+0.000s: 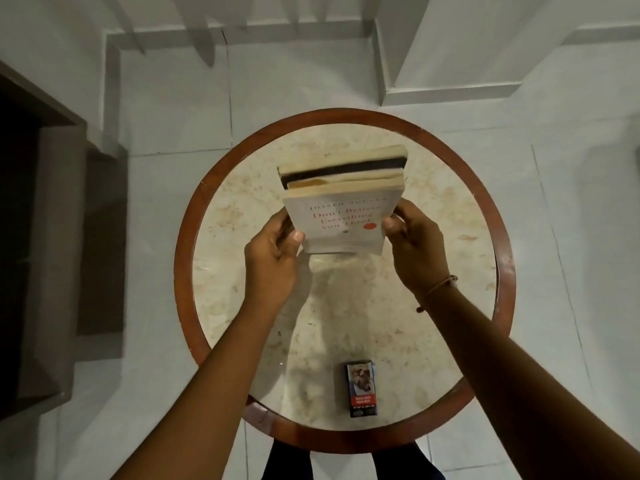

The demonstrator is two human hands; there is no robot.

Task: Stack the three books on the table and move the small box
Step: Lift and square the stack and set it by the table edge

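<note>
Three books lie pressed together as one stack (341,199) over the middle of the round table (346,441). The nearest book (337,220) has a white cover with red lettering; behind it a dark-edged book (346,169) and a pale one show their page edges. My left hand (273,261) grips the stack's left side, thumb on the white cover. My right hand (414,247) grips its right side. The stack is tilted, its near edge raised toward me. A small box (361,389) with a picture on its face lies near the table's front edge, apart from both hands.
The table has a pale marble top inside a reddish-brown wooden rim. It stands on a light tiled floor. A dark wooden doorway or cabinet (41,237) is at the left. White steps and wall bases run along the back. My feet show beneath the table's front edge.
</note>
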